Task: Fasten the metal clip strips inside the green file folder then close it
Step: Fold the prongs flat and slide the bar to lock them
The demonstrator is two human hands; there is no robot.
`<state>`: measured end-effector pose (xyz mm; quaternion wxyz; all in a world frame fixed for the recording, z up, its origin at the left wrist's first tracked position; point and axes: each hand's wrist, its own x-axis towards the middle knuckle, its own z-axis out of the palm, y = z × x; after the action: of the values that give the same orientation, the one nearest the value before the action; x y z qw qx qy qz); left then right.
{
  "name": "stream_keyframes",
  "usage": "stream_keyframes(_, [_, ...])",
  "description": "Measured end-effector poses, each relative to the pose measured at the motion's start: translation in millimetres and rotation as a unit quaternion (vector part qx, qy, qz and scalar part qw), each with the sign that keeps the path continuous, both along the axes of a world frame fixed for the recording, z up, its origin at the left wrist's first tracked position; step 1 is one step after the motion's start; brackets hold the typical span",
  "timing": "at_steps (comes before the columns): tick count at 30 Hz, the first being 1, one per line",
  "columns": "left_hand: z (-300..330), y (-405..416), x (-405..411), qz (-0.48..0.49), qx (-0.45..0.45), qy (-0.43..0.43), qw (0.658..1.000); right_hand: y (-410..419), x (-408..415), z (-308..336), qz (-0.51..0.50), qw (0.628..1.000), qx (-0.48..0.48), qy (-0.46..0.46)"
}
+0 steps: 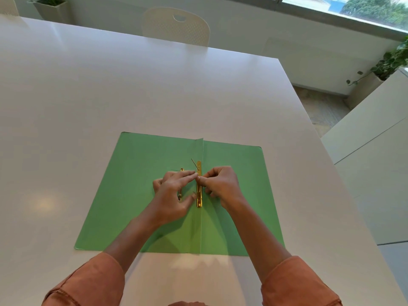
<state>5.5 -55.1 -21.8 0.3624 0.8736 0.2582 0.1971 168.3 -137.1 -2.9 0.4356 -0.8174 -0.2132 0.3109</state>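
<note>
Green folder (141,195) open flat on white counter (110,96). Gold clip strip (199,195) lies along its fold; left hand (174,195) half hides a second strip (180,196). Right hand (220,186) and left pinch together over the gold strip; what they pinch is unclear.

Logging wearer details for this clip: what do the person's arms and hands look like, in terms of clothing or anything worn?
Both hands, left hand and right hand, are bare: no gloves, rings or watch visible. Forearms are uncovered, with loose rust-orange sleeves pushed up toward the elbows, stitched seams showing.
</note>
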Motion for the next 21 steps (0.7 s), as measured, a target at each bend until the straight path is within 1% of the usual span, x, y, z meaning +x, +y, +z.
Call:
stream_keyframes(7, [-8, 6, 3, -0.029, 0.035, 0.022, 0.999, -4, -3, -2, 0.003, 1.000, -0.012, -0.028])
stream_keyframes(14, [-11, 11, 2, -0.041, 0.023, 0.037, 0.998, -6, -5, 0, 0.006, 0.998, -0.020, -0.051])
stream_keyframes(19, [-13, 16, 2, -0.084, 0.019, 0.063, 0.994, -6, -8, 2, 0.013, 0.998, -0.026, -0.063])
stream_keyframes(21, [-13, 17, 4, -0.094, 0.031, 0.073, 0.992, -7, -8, 3, 0.014, 0.998, -0.024, -0.062])
